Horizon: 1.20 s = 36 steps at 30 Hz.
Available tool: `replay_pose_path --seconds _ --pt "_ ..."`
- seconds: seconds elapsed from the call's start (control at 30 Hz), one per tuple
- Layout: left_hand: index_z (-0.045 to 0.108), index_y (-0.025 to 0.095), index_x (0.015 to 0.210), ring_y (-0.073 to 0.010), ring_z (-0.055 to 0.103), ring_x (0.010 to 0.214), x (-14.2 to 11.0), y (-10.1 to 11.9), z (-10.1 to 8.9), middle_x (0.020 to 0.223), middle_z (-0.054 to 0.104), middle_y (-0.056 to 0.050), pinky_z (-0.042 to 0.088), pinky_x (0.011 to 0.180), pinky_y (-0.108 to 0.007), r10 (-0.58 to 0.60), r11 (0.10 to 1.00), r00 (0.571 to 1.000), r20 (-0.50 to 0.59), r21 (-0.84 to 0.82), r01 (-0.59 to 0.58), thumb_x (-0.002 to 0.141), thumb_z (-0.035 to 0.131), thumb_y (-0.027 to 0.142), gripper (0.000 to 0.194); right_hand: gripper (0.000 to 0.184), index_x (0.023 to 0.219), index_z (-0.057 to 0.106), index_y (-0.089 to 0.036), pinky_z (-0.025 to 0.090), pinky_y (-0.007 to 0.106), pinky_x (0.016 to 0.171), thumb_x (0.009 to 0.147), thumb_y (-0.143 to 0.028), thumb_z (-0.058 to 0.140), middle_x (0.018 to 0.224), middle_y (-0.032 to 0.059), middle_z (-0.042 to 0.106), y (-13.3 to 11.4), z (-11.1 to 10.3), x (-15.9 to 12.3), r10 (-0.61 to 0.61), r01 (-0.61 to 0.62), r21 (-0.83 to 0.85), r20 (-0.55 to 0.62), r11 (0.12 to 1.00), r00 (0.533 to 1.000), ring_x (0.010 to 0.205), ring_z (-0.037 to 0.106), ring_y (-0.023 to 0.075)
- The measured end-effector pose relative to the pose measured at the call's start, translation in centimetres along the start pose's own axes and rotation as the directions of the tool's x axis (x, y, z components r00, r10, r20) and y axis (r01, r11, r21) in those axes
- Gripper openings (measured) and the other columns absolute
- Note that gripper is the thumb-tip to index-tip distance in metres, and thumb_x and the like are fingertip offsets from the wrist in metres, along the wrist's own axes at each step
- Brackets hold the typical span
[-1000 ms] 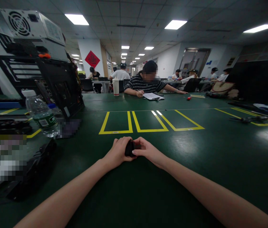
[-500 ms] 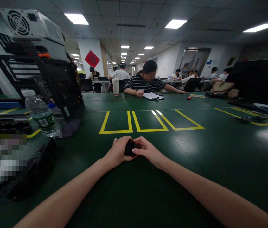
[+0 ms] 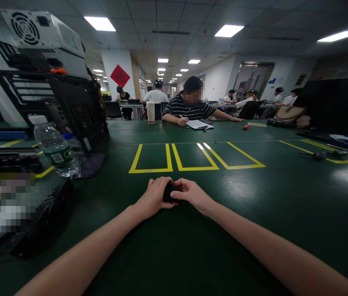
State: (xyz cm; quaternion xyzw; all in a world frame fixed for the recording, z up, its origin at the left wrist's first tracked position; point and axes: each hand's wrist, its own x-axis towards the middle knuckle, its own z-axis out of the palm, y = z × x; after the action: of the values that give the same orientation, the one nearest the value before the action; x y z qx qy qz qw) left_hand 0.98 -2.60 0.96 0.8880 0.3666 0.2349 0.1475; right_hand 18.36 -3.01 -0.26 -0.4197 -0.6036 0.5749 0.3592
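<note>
Between my two hands is a small black object point(image 3: 167, 192), partly covered by fingers; its kind does not show. My left hand point(image 3: 154, 194) wraps round its left side, with the thumb beneath at the near edge. From the right, my right hand point(image 3: 191, 194) pinches it, thumb on the near face and fingertips behind. Both hands are low over the green table point(image 3: 174, 246), just on my side of the yellow tape outlines point(image 3: 197, 168).
To the left stand a water bottle point(image 3: 55, 150), a black computer case point(image 3: 78, 111) with a power supply point(image 3: 42, 31) above it, and dark parts point(image 3: 46, 213). Across the table a person point(image 3: 189, 102) writes on a clipboard point(image 3: 199, 124) beside a cup point(image 3: 151, 113). Black tools point(image 3: 322, 155) lie right.
My right hand's thumb and fingers have shifted slightly on the black object, which has turned a little. My left hand keeps its hold in nearly the same place.
</note>
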Motion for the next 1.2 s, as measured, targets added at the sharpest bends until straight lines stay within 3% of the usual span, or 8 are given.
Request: replay_pose_path --seconds 0.2,0.33,0.53,0.9,1.2 --pt "0.037 0.019 0.109 -0.0240 0.047 0.096 0.0 0.0 0.1 0.107 0.048 -0.006 0.035 0.078 -0.035 0.025 0.999 1.000 -0.002 0.031 -0.025 0.067 0.063 0.032 0.051 0.040 0.095 0.052 -0.018 0.040 0.037 0.082 0.060 -0.033 0.066 0.096 0.0034 0.055 0.0 0.2 0.2 0.020 -0.022 -0.056 -0.034 0.998 0.999 0.092 0.052 0.0189" --pt "0.037 0.018 0.108 -0.0243 0.047 0.095 0.1 -0.6 0.8 0.103 0.049 -0.006 0.034 0.077 -0.035 0.041 0.997 0.998 -0.046 0.067 -0.038 0.063 0.067 0.030 0.055 0.035 0.089 0.052 -0.018 0.042 0.036 0.080 0.060 -0.033 0.066 0.090 0.0018 0.057 0.2 0.6 0.0 -0.037 0.035 -0.044 -0.048 0.998 0.998 0.089 0.053 0.0181" --pt "0.036 0.020 0.108 -0.0233 0.046 0.096 0.2 -0.9 1.2 0.105 0.049 -0.005 0.033 0.079 -0.035 0.049 0.997 0.997 -0.058 0.058 -0.045 0.062 0.068 0.029 0.056 0.027 0.085 0.054 -0.017 0.042 0.033 0.078 0.073 -0.041 0.052 0.084 0.0013 0.056 0.3 0.8 -0.4 -0.078 0.076 -0.021 -0.080 0.997 0.994 0.083 0.053 0.0155" --pt "0.036 0.021 0.109 -0.0241 0.047 0.097 0.0 -0.2 0.5 0.106 0.049 -0.005 0.033 0.081 -0.036 0.015 0.999 0.999 -0.040 0.029 -0.013 0.065 0.066 0.028 0.054 0.029 0.096 0.051 -0.018 0.044 0.035 0.079 0.074 -0.036 0.051 0.097 0.0042 0.055 0.0 0.6 -0.7 -0.028 0.027 -0.029 -0.033 0.999 0.999 0.090 0.053 0.0167" --pt "0.037 0.020 0.108 -0.0237 0.048 0.095 0.1 0.0 0.2 0.104 0.050 -0.005 0.034 0.078 -0.036 -0.005 1.000 1.000 -0.009 0.003 0.005 0.067 0.063 0.030 0.049 0.028 0.094 0.047 -0.021 0.043 0.034 0.083 0.069 -0.023 0.060 0.099 0.0005 0.053 0.0 0.5 -0.8 -0.141 0.140 0.022 0.037 0.990 0.989 0.096 0.052 0.0168"
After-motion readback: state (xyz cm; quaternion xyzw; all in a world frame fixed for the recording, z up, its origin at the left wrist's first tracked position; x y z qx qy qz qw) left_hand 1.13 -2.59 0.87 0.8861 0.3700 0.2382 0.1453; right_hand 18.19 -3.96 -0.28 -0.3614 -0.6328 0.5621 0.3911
